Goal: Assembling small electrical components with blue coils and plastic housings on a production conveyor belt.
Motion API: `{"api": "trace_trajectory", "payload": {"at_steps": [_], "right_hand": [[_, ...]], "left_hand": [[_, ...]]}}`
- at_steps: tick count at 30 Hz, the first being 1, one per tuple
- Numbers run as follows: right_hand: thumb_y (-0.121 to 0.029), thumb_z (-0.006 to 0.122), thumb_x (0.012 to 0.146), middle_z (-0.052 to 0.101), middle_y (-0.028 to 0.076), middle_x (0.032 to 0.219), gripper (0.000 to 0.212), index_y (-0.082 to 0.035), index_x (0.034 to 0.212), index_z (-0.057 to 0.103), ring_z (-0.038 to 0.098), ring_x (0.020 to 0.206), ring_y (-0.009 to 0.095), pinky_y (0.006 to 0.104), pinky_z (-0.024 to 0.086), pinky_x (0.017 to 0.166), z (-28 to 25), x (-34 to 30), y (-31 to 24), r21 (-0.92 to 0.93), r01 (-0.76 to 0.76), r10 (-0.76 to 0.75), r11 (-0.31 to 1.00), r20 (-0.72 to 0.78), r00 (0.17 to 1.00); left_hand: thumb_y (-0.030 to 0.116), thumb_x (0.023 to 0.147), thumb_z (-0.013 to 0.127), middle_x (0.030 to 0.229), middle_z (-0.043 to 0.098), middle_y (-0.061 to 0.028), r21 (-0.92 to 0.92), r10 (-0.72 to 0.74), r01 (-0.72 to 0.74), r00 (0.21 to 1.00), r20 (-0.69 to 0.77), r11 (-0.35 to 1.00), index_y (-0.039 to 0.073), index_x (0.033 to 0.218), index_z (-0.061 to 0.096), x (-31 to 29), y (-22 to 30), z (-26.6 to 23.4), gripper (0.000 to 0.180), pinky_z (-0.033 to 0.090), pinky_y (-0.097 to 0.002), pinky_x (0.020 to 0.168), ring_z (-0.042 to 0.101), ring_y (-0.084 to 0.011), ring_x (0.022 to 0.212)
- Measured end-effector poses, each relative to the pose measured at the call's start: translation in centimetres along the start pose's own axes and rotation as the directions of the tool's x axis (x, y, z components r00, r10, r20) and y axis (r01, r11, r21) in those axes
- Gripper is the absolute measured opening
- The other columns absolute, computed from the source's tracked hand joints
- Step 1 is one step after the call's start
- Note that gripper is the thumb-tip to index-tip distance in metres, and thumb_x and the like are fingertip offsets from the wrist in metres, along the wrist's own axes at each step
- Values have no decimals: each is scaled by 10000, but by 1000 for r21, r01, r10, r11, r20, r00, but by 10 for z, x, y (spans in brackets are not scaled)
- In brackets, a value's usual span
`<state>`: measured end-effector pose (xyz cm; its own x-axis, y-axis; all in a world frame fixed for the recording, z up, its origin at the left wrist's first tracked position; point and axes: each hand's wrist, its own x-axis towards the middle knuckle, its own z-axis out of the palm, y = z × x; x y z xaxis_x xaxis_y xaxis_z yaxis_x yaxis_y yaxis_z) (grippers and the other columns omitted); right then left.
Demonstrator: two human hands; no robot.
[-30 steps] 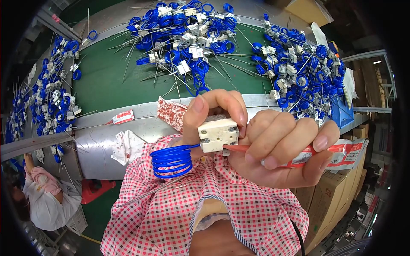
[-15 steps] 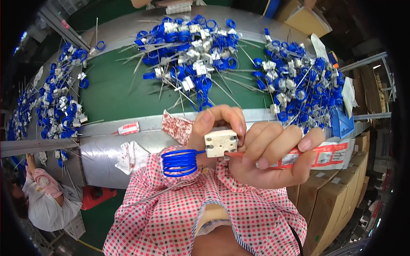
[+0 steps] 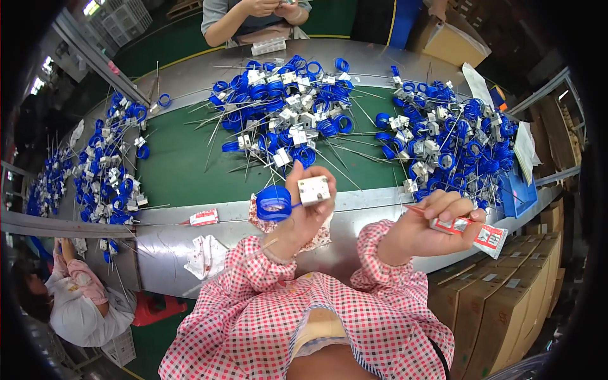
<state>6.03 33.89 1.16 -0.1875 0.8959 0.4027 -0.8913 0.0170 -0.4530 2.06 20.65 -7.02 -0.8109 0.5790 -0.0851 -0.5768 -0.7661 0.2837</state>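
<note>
My left hand [image 3: 297, 221] is raised over the near metal edge of the table, its fingers closed round a capillary thermostat. This has a white square block [image 3: 314, 190] with small metal terminals, and a blue coil [image 3: 273, 202] hanging to its left. Off to the right, my right hand [image 3: 430, 228] grips a red-and-white glue tube [image 3: 489, 239] with its red pointed nozzle aimed left. The nozzle stands well apart from the block. Many similar thermostats with blue coils and thin metal rods lie heaped on the green tabletop in a middle pile [image 3: 278, 107] and a right pile [image 3: 449, 126].
More coiled pieces [image 3: 107, 164] line the left side. A second red-and-white tube [image 3: 204, 218] and stained cloths [image 3: 206, 256] lie on the metal edge. A blue tray [image 3: 520, 195] and cardboard boxes [image 3: 506, 304] stand right. Co-workers sit across [image 3: 256, 22] and at left [image 3: 88, 304].
My hands have drawn apart: the right has moved right with the tube, taking the nozzle off the block. The left has tilted the thermostat and moved slightly away. The view now takes in the co-worker opposite.
</note>
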Motion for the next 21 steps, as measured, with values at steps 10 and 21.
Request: {"api": "trace_trajectory", "payload": {"at_steps": [10,21], "right_hand": [[-293,340,882,329,-9,467,223,-99,773,351,296,326,80,195,230,325,-61,61,-4,-178,122,-147,976,-136,980],[-276,363,879,323,-2,448,199,-97,807,412,294,312,83,198,213,305,-94,91,-1,-68,138,-150,988,-216,965]], "left_hand": [[464,863,407,742,540,-45,112,76,-67,994,-77,991,65,927,536,91,12,16,424,369,-229,437,472,-141,555],[466,811,496,741,503,-81,279,107,-93,994,-35,956,52,854,487,272,-19,44,416,418,-295,575,476,-184,654]]}}
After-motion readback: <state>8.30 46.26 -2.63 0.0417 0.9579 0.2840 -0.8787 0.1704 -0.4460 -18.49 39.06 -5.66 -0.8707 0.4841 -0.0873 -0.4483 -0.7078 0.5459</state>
